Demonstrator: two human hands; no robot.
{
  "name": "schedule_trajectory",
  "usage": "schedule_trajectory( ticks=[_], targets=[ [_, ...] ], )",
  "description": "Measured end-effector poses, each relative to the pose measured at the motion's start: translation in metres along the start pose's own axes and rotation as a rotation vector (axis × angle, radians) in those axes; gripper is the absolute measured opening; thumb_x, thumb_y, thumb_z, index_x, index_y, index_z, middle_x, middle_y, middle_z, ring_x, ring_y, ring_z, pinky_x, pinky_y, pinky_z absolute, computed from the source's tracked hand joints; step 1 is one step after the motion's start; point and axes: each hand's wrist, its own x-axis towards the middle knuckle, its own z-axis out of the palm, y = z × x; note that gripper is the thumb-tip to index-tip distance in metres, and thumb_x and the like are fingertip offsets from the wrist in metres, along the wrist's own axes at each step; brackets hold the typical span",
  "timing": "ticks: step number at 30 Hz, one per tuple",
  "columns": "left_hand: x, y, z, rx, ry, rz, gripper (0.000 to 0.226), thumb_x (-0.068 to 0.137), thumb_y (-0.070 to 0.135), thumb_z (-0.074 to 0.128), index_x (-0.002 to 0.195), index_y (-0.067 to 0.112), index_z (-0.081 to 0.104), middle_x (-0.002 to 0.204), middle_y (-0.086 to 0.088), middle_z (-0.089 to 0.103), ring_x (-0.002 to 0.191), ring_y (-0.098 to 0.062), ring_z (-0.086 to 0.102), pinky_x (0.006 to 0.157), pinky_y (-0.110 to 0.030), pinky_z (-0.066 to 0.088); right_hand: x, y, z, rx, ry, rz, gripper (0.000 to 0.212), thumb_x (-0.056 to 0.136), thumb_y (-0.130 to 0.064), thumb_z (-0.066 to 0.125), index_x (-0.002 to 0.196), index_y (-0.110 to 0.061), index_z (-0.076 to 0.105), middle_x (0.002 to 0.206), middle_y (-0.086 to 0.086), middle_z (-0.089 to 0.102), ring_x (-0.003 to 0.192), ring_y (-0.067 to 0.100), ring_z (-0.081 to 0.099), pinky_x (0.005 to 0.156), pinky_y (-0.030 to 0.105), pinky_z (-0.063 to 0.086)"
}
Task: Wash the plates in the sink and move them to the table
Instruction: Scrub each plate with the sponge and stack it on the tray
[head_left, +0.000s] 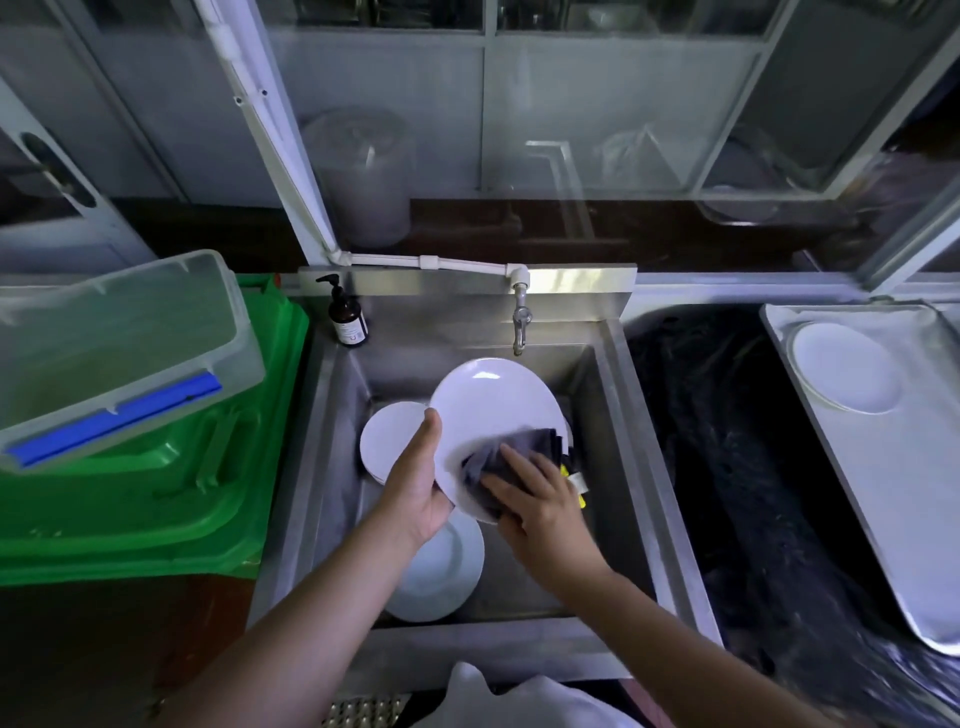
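Head view looks down into a steel sink (623, 415), where the left hand (415, 483) grips a white plate (488, 410) by its lower left rim, thumb on the face and fingers hidden behind it. That plate is tilted up above the basin. The right hand (540, 506) presses a grey cloth (498, 462) flat against the plate's lower right part, its fingers fairly straight over the fabric; the cloth's far edge hangs past the rim, and a small yellow tag beside it is too blurred to read.

Below the held plate, a second plate (387, 441) lies at the basin's left, partly covered by the hand, and looks like the top of a stack, though the count is unclear. A third plate (441, 577) sits near the front wall, half hidden by the left forearm.

A tap (519, 322) hangs over the back wall, with a brown pump bottle (349, 319) on the left corner. At right, 1 clean plate (844, 366) rests on a steel tray (909, 519) cut off by the frame edge. A green bin (156, 467) carries a clear tub (119, 353) at left.
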Motion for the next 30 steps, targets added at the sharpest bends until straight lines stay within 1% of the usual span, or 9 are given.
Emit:
schedule_trajectory(
  ticks=[2, 6, 11, 15, 18, 20, 23, 27, 30],
  targets=[
    [-0.001, -0.004, 0.0, 0.006, -0.015, -0.042, 0.068, 0.101, 0.059, 0.04, 0.139, 0.004, 0.057, 0.123, -0.018, 0.071, 0.105, -0.025, 0.073, 0.084, -0.036, 0.062, 0.013, -0.008, -0.002, 0.02, -0.008, -0.052, 0.04, 0.088, -0.029, 0.054, 0.126, -0.034, 0.064, 0.147, 0.004, 0.054, 0.125, 0.044, 0.054, 0.091, 0.057, 0.051],
    [-0.005, -0.015, -0.002, 0.037, -0.032, -0.095, 0.063, 0.101, 0.061, 0.036, 0.14, 0.018, 0.059, 0.133, -0.014, 0.068, 0.115, -0.026, 0.069, 0.086, -0.038, 0.06, 0.062, 0.003, -0.021, -0.082, -0.028, -0.109, 0.04, 0.084, -0.03, 0.05, 0.117, -0.031, 0.074, 0.147, 0.003, 0.056, 0.131, 0.041, 0.053, 0.095, 0.057, 0.044],
    [-0.007, -0.014, -0.008, 0.017, -0.023, -0.012, 0.061, 0.102, 0.056, 0.041, 0.144, 0.013, 0.054, 0.134, -0.015, 0.067, 0.119, -0.028, 0.067, 0.088, -0.042, 0.059, 0.054, 0.02, -0.025, -0.128, -0.065, 0.181, 0.052, 0.082, -0.035, 0.04, 0.125, -0.034, 0.068, 0.146, -0.001, 0.054, 0.13, 0.038, 0.05, 0.093, 0.058, 0.046],
    [0.002, -0.006, -0.015, -0.113, -0.018, 0.065, 0.073, 0.096, 0.058, 0.049, 0.15, 0.009, 0.045, 0.141, -0.021, 0.061, 0.126, -0.035, 0.062, 0.089, -0.046, 0.06, 0.002, -0.007, -0.014, -0.091, -0.056, 0.03, 0.047, 0.081, -0.035, 0.058, 0.127, -0.031, 0.065, 0.142, 0.001, 0.056, 0.12, 0.036, 0.055, 0.086, 0.051, 0.051],
    [0.008, -0.007, -0.024, -0.155, 0.025, 0.044, 0.076, 0.096, 0.06, 0.054, 0.152, 0.01, 0.043, 0.144, -0.023, 0.057, 0.131, -0.04, 0.057, 0.096, -0.05, 0.056, -0.015, -0.009, -0.016, -0.192, -0.179, -0.104, 0.068, 0.078, -0.055, 0.066, 0.14, -0.033, 0.052, 0.149, 0.001, 0.048, 0.129, 0.034, 0.049, 0.095, 0.052, 0.045],
    [0.009, -0.009, -0.027, -0.174, 0.006, 0.016, 0.078, 0.095, 0.059, 0.058, 0.153, 0.01, 0.041, 0.146, -0.022, 0.055, 0.134, -0.041, 0.054, 0.099, -0.052, 0.054, -0.011, 0.001, -0.022, -0.282, -0.194, -0.149, 0.071, 0.077, -0.045, 0.072, 0.144, -0.034, 0.047, 0.147, 0.001, 0.049, 0.125, 0.033, 0.051, 0.092, 0.049, 0.046],
    [0.006, -0.011, -0.019, -0.161, 0.02, -0.013, 0.065, 0.098, 0.049, 0.056, 0.15, 0.012, 0.043, 0.141, -0.023, 0.059, 0.127, -0.041, 0.06, 0.091, -0.053, 0.058, -0.008, 0.008, -0.023, -0.389, -0.082, -0.192, 0.062, 0.078, -0.02, 0.072, 0.136, -0.03, 0.053, 0.13, 0.003, 0.059, 0.104, 0.034, 0.059, 0.079, 0.043, 0.047],
    [0.01, -0.01, -0.014, -0.098, 0.108, -0.032, 0.041, 0.107, 0.024, 0.046, 0.145, 0.012, 0.046, 0.135, -0.028, 0.062, 0.108, -0.042, 0.065, 0.097, -0.06, 0.052, 0.0, 0.017, -0.03, -0.433, -0.053, -0.28, 0.047, 0.084, -0.02, 0.064, 0.131, -0.026, 0.058, 0.116, 0.002, 0.064, 0.091, 0.032, 0.06, 0.073, 0.041, 0.044],
    [0.019, -0.011, -0.021, 0.113, 0.219, 0.007, 0.045, 0.104, 0.022, 0.05, 0.148, 0.016, 0.044, 0.14, -0.022, 0.059, 0.112, -0.038, 0.063, 0.092, -0.055, 0.056, 0.008, 0.022, -0.038, -0.43, -0.084, -0.32, 0.043, 0.085, -0.023, 0.063, 0.128, -0.026, 0.059, 0.111, -0.001, 0.064, 0.092, 0.029, 0.06, 0.074, 0.04, 0.044]
  ],
)
